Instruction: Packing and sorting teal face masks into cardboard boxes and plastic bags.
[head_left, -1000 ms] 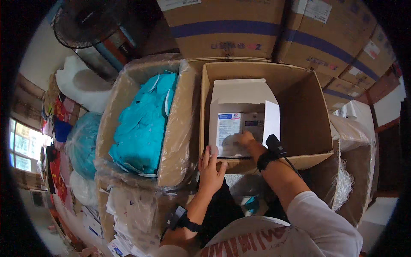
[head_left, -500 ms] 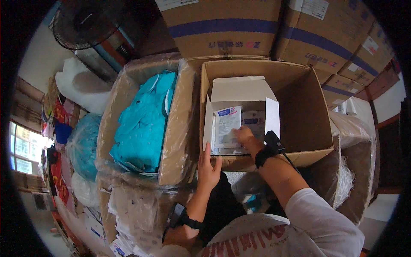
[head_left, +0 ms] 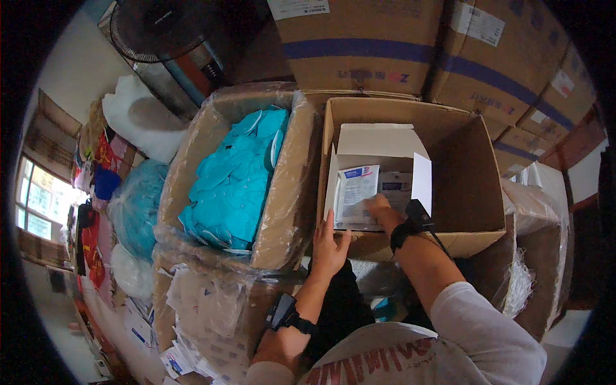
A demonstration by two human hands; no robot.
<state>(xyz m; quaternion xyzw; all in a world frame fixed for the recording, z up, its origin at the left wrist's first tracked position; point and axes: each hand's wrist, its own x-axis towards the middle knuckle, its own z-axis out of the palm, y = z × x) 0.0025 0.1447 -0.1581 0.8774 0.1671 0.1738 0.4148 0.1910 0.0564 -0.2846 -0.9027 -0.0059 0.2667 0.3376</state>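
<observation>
A small white carton (head_left: 374,140) with its flaps up sits inside a large brown cardboard box (head_left: 467,186). In it stand flat printed packets, among them a white packet (head_left: 357,186) with a blue and red print. My right hand (head_left: 378,206) reaches into the carton with curled fingers at the right edge of that packet; the fingertips are partly hidden. My left hand (head_left: 330,249) is open, thumb apart from the fingers, touching the carton's front left corner by the brown box's near edge. Each wrist carries a black strapped device.
Left of the brown box stands a plastic-lined box holding turquoise fabric items (head_left: 234,183). Below it is a box of loose white packets (head_left: 208,305). Stacked brown cartons (head_left: 359,54) rise behind. White strands (head_left: 518,282) fill a box at right; a fan (head_left: 157,29) stands far left.
The whole view has shifted, so the boxes appear farther right. Both hands stay in nearly the same place against the carton, the right one still at the white packet.
</observation>
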